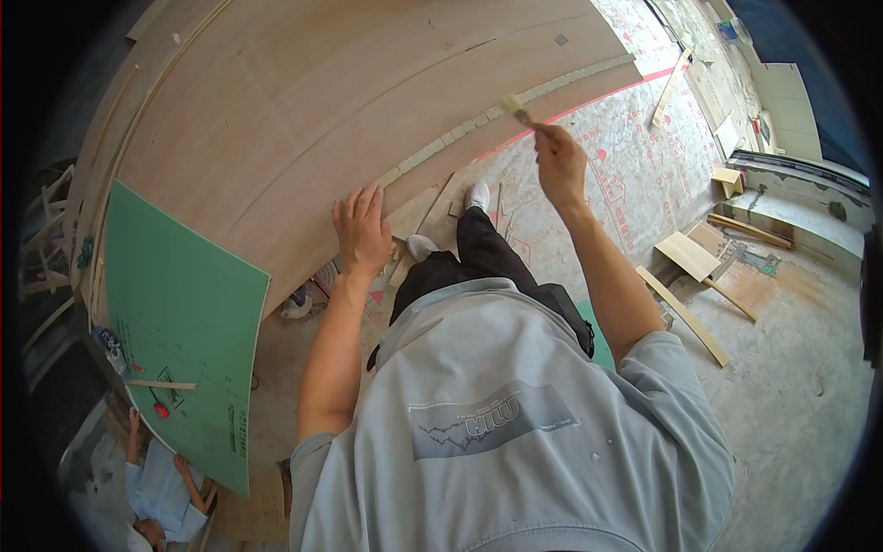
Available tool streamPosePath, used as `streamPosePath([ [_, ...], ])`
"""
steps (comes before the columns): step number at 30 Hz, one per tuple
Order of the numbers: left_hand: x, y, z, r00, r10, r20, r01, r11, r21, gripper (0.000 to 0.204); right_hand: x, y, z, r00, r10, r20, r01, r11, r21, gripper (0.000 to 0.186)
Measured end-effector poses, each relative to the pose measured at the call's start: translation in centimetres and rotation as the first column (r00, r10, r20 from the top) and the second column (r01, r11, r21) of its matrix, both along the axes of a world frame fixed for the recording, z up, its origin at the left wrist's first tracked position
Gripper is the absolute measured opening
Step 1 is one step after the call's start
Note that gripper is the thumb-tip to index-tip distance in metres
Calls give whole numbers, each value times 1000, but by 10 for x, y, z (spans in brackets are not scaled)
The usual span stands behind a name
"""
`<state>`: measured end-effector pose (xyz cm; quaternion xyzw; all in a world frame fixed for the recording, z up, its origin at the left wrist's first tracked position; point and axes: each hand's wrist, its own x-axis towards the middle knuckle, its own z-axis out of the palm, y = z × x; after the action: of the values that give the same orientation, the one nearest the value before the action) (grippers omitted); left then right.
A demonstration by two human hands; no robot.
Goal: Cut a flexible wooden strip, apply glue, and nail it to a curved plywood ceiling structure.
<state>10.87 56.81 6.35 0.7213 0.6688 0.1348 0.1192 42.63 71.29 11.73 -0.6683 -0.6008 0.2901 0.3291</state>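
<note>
Looks partway along, judging by a row of small pale pieces (478,120) already set end to end near the edge of the brown tabletop (322,101), running from the centre of the frame toward the upper right. Seems to involve brushing, with no sure way to tell here any brushed piece from an unbrushed one, or how much is left to cover.

Holds the brush (520,112) in the right hand (561,164), at the upper middle of the frame, with bristles tipped up and leftward at the row; cannot tell whether touching or just above. Grips the handle with fingers curled closed around it. Slants the right forearm up and leftward from the right of the frame.

Rests the left hand (365,230) back up at the tabletop's edge, left of centre, just beside the row's lower-left end, with fingers extended, slightly spread and apparently grasping nothing. Rises with the left forearm almost upright from the lower middle, leaning a little rightward.
</note>
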Motion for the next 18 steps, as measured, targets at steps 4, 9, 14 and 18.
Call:
streamPosePath([
  [4, 4, 3, 0, 1000, -7, 7, 7, 1000, -6, 57, -11, -19, -23, 979, 198, 39, -201, 974, 104, 19],
  [9, 4, -2, 1, 1000, 5, -6, -5, 1000, -17, 58, -68, -60, 24, 901, 405, -152, -421, 903, -86, 19],
  [14, 7, -1, 6, 999, 29, -23, -30, 998, -47, 58, 3, -2, -10, 991, 105, -78, -106, 994, -13, 20],
  [18, 12, 0, 8, 999, 38, -23, -40, 997, -61, 59, 30, 17, 0, 999, -37, -16, 37, 999, -8, 19],
])
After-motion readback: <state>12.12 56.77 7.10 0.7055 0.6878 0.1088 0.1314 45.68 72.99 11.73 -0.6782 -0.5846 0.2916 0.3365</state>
